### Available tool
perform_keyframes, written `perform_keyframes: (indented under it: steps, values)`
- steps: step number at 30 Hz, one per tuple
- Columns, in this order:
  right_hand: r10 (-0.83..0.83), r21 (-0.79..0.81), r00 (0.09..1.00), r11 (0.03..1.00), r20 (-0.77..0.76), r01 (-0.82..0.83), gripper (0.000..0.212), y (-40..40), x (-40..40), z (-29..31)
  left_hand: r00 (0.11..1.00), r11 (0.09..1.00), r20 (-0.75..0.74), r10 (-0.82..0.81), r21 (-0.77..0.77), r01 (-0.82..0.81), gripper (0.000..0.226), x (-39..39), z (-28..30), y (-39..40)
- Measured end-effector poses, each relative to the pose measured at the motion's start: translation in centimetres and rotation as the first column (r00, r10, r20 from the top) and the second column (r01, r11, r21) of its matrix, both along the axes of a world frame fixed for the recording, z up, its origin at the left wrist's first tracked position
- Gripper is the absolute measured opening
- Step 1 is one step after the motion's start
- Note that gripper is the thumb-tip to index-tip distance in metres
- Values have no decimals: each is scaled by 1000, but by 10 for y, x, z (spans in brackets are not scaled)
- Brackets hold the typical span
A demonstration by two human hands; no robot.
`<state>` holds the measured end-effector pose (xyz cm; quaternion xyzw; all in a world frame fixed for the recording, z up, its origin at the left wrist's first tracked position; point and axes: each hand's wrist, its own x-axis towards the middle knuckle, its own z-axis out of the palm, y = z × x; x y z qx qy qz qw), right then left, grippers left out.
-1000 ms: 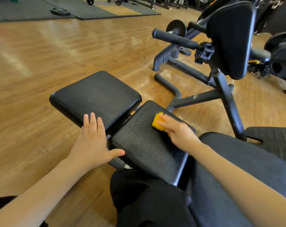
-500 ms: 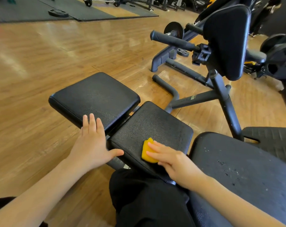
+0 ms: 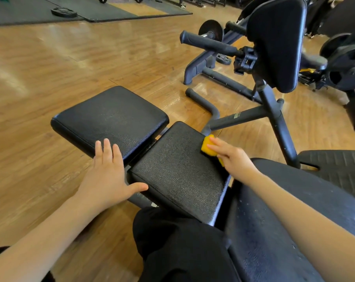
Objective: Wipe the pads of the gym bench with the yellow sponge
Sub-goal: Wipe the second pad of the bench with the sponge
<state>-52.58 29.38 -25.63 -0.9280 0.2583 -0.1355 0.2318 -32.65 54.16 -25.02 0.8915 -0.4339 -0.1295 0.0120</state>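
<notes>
Two black textured bench pads lie side by side in front of me: the left pad (image 3: 111, 119) and the right pad (image 3: 176, 169). My right hand (image 3: 233, 159) presses the yellow sponge (image 3: 208, 146) onto the right pad's far right edge, fingers partly covering it. My left hand (image 3: 107, 176) rests flat with fingers spread on the near edge of the left pad, thumb touching the right pad's near left edge. A large black seat pad (image 3: 284, 220) with pale specks runs under my right forearm.
An upright black pad (image 3: 278, 41) on a dark metal frame (image 3: 274, 119) stands at the right, with a handle bar (image 3: 209, 43) sticking left. Weight plates (image 3: 347, 68) sit far right. Wooden floor (image 3: 50, 78) spreads left; my black-trousered knee (image 3: 172, 241) is below the pads.
My right hand slid the sponge from the near side of the right pad back up to its far right edge. My left hand stayed put.
</notes>
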Motion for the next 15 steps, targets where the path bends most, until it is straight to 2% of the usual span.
perform_keyframes:
  steps: [3, 6, 10, 13, 15]
  values:
    - [-181, 14, 983, 983, 10, 181, 43, -5, 17, 0, 1000, 1000, -1, 2, 10, -2, 124, 0, 1, 0]
    - [-202, -23, 979, 979, -22, 201, 43, 17, 22, 0, 1000, 1000, 5, 8, 6, -8, 124, -1, 1, 0]
    - [71, 9, 997, 997, -7, -71, 46, 77, 13, -3, 1000, 1000, 22, 8, -12, -8, 124, -1, 0, 0]
    - [298, 6, 955, 955, 12, -298, 44, 112, -4, -8, 1000, 1000, 30, 2, -14, -2, 128, -2, 2, 0]
    - [362, 26, 932, 932, -7, -362, 43, 114, -16, -7, 1000, 1000, 21, -1, -21, 2, 130, -3, 4, 1]
